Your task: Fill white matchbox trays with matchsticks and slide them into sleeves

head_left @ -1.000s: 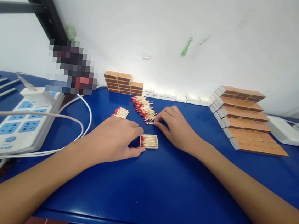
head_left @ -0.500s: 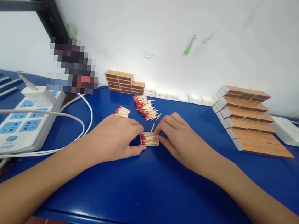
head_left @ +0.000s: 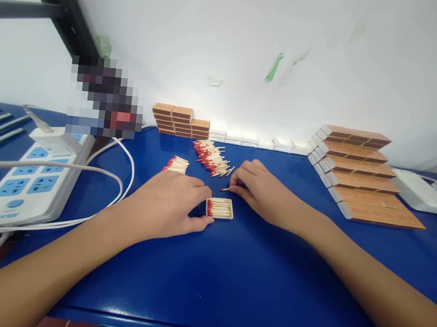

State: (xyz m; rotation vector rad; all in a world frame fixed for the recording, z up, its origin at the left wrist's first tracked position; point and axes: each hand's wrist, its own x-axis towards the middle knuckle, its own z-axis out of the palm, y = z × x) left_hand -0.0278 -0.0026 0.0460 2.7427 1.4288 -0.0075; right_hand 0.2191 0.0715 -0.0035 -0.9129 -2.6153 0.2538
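A small white matchbox tray point(head_left: 231, 216) lies on the blue table, filled with red-tipped matches point(head_left: 219, 207) whose heads point left. My left hand point(head_left: 169, 202) grips the tray's left end, index finger at the far side and thumb at the near side. Just beyond the tray's right end, my right hand point(head_left: 257, 188) pinches a single match point(head_left: 225, 189) between thumb and fingers, its red head pointing left. A loose pile of matches point(head_left: 212, 157) lies behind the tray. Another, smaller bunch of matches point(head_left: 177, 164) sits behind my left hand and is partly covered by it.
Stacked brown matchboxes point(head_left: 179, 121) stand against the wall, beside a row of white trays point(head_left: 250, 140). Stepped matchbox stacks point(head_left: 362, 167) rise at the right, near a white adapter point(head_left: 420, 192). A power strip point(head_left: 33, 180) and white cables point(head_left: 125, 161) occupy the left side.
My right hand has moved from inside the tray to just beyond it, and now pinches the match that was lying behind the tray. My left hand stays at the tray's left end.
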